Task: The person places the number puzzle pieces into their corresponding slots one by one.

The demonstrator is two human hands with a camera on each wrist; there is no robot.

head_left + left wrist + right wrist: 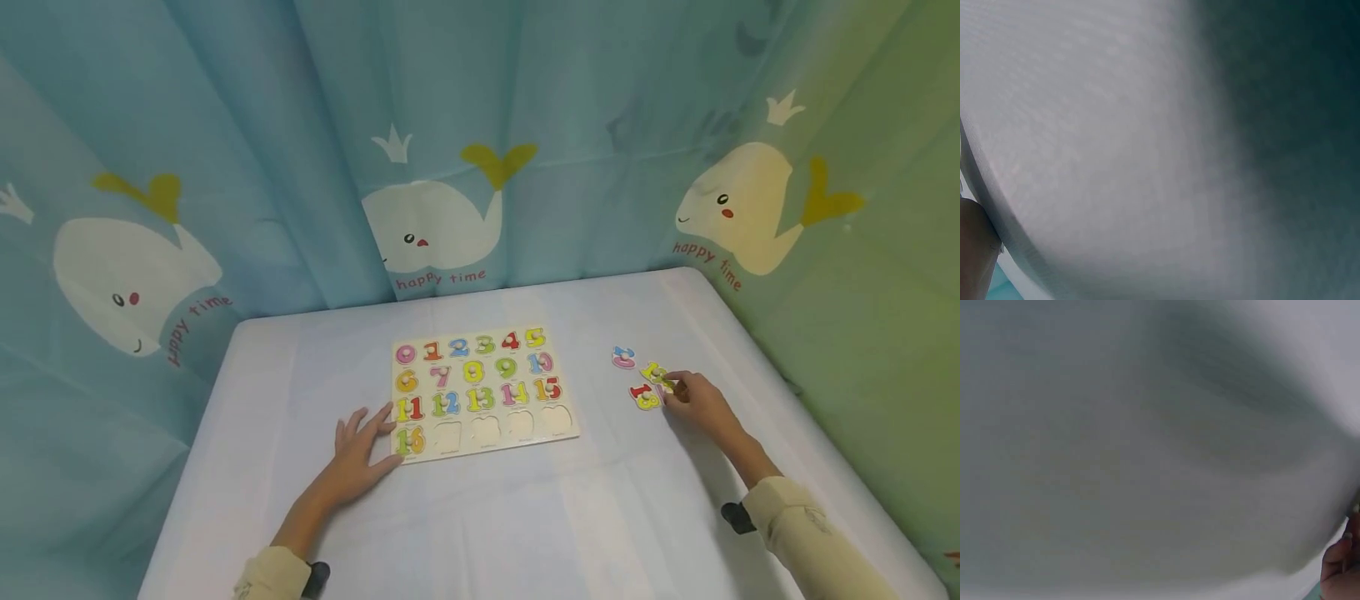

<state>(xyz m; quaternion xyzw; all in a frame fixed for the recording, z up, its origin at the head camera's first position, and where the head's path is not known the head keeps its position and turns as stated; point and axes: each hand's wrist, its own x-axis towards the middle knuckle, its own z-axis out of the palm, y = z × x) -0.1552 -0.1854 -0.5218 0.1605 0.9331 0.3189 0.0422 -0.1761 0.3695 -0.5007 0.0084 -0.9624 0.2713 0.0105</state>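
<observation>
A wooden number puzzle board lies on the table, with number pieces from 0 to 16 seated in it and several bare recesses along its front row. My left hand rests at the board's left edge, fingers spread and thumb by the front left corner. To the right of the board, my right hand pinches a number piece, largely covered by the fingertips. Close by lie a red-and-yellow 18 piece, a yellow-green piece and a blue-and-pink piece. Both wrist views show mostly blurred cloth.
A pale cloth covers the table. Behind it and along the right side hang curtains printed with whales. Dark wrist straps show at both cuffs.
</observation>
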